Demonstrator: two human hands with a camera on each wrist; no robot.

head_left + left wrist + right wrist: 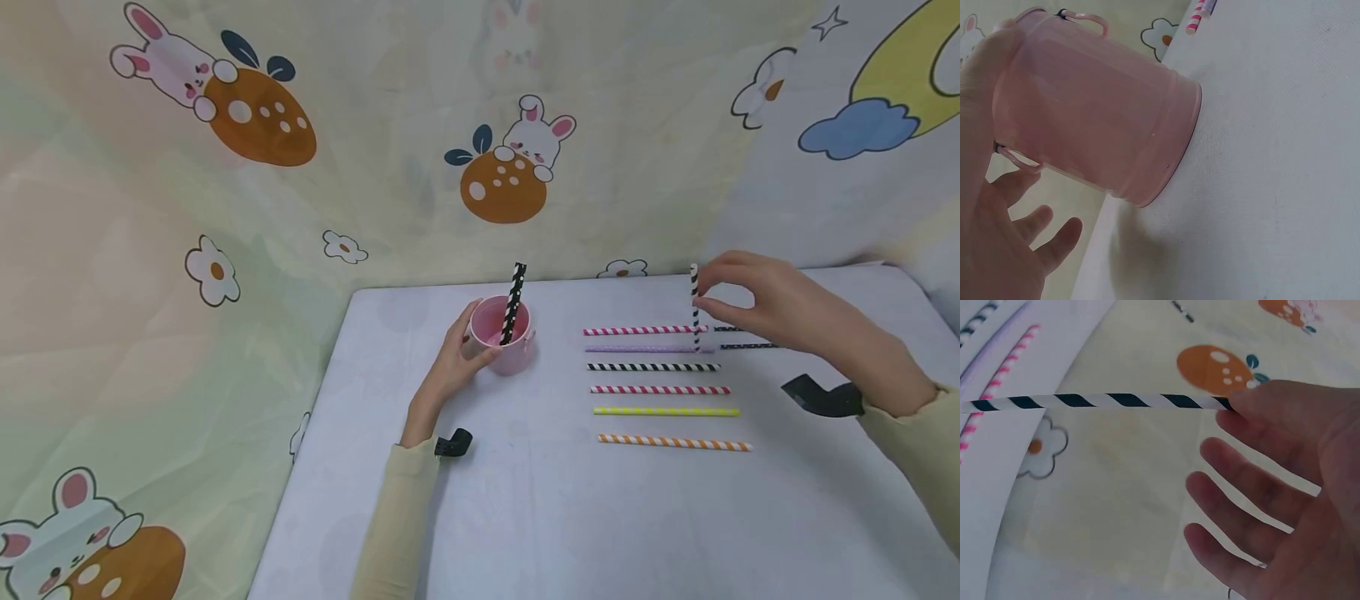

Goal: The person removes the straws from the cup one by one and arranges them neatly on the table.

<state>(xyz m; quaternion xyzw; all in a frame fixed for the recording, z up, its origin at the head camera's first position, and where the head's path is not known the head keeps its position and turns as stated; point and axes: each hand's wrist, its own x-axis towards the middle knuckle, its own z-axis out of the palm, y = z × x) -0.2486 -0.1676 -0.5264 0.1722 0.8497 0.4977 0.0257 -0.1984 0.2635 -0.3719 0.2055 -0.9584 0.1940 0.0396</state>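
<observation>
In the head view, my left hand point(452, 363) grips the rim of a small pink bucket point(517, 358) with side handles. A black straw with white marks point(513, 304) leans inside it. In the left wrist view the bucket point(1091, 106) appears tilted, its base near the table, with several of my fingers spread below it. My right hand point(787, 304) pinches a black-and-white striped straw point(1129, 400) near its end between thumb and index finger. It holds this straw upright above the far ends of a pink-striped straw point(637, 331) and a purple straw point(637, 350).
Below those lie a black-striped straw point(652, 367), a red-striped straw point(660, 390), a yellow straw point(666, 412) and an orange-striped straw point(675, 443), in a row. Dark straws point(750, 346) lie partly under my right hand. A printed cloth point(390, 125) hangs behind the white table point(525, 517).
</observation>
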